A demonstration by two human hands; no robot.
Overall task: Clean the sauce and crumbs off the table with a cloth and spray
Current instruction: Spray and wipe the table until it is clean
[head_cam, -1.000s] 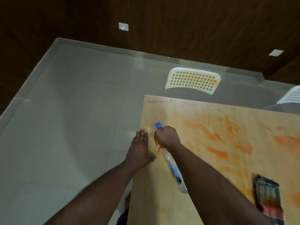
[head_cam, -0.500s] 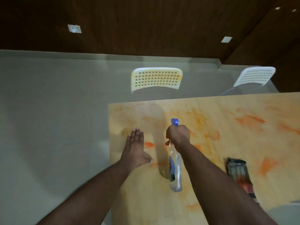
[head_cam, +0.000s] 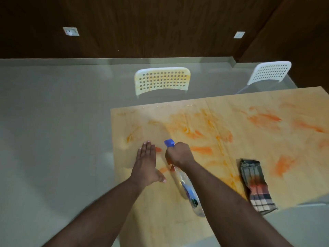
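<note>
Orange sauce smears (head_cam: 201,149) streak the light wooden table (head_cam: 178,220). My right hand (head_cam: 179,154) grips the head of a clear spray bottle (head_cam: 188,191) with a blue nozzle (head_cam: 169,143); the bottle is tilted, nozzle aimed away from me over the table's left part. My left hand (head_cam: 146,163) lies flat on the table beside it, fingers straight. A checked cloth (head_cam: 256,184), stained orange, lies folded on the table to the right of my right arm.
A white perforated chair (head_cam: 162,81) stained orange stands at the table's far edge. A second white chair (head_cam: 270,72) stands further right. Grey floor (head_cam: 53,139) lies to the left, and a dark wood wall (head_cam: 160,24) is behind.
The view has swung left to right, so more of the table's right side and the second chair show. Both hands keep the same hold and placement near the table's left edge.
</note>
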